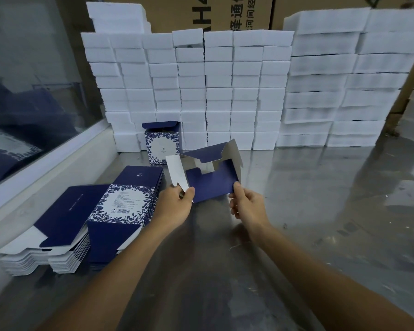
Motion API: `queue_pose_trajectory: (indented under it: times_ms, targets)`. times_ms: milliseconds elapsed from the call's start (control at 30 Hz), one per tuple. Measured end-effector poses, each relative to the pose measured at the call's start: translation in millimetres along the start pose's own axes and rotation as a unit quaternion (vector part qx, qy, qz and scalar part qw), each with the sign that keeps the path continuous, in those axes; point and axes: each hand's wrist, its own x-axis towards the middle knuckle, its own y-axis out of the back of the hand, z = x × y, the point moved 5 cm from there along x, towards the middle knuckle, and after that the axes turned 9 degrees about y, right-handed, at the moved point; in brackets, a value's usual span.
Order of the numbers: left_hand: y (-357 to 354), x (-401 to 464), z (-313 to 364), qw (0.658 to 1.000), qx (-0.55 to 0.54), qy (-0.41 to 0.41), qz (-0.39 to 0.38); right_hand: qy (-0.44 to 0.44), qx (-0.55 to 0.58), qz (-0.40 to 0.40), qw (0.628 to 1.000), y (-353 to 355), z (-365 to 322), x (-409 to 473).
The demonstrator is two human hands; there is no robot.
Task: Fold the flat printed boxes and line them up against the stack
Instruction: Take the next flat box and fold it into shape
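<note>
Half-opened box held up between both hands, over the steel table.

From my feed: a wall of white foam blocks (225, 91) runs along the back of the steel table (320, 211). Flat printed boxes (120, 211) sit piled at left. One folded box (162, 144) stands upright against the foam, lid flap up. The partly opened box (208, 173) hangs above the table, flaps splayed. Left hand (175, 206) pinches its lower left edge, thumb on the blue panel; right hand (246, 206) pinches the lower right corner, fingers curled.
</note>
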Motion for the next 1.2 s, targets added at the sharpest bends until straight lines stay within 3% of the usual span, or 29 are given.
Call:
queue_pose_trajectory:
  times_ms: [267,400,600,833,1000,1200]
  targets:
    - [-1.8,2.4,-2.4,1.0,0.016,-0.009,0.001,-0.017,-0.044,-0.017,0.999,6.6,5.6,5.3]
    - [1.4,4.5,-8.5,1.0,0.017,0.005,0.02,0.06,-0.113,0.003,0.992,13.3,-7.0,4.5]
    - [3.4,4.3,-5.7,1.0,0.018,0.004,0.022,0.171,-0.006,-0.068,0.983,11.1,-42.3,6.0]
    - [6.5,-0.5,12.4,0.998,-0.039,0.021,-0.035,0.168,-0.013,-0.068,0.983,15.9,-49.2,5.9]
    - [14.6,-2.2,25.3,0.992,-0.113,0.047,-0.011,0.165,-0.033,-0.069,0.983,21.0,-41.9,7.8]
    - [15.7,-2.9,35.1,0.991,-0.134,0.023,-0.001,0.176,-0.05,-0.051,0.982,16.7,-43.9,12.8]
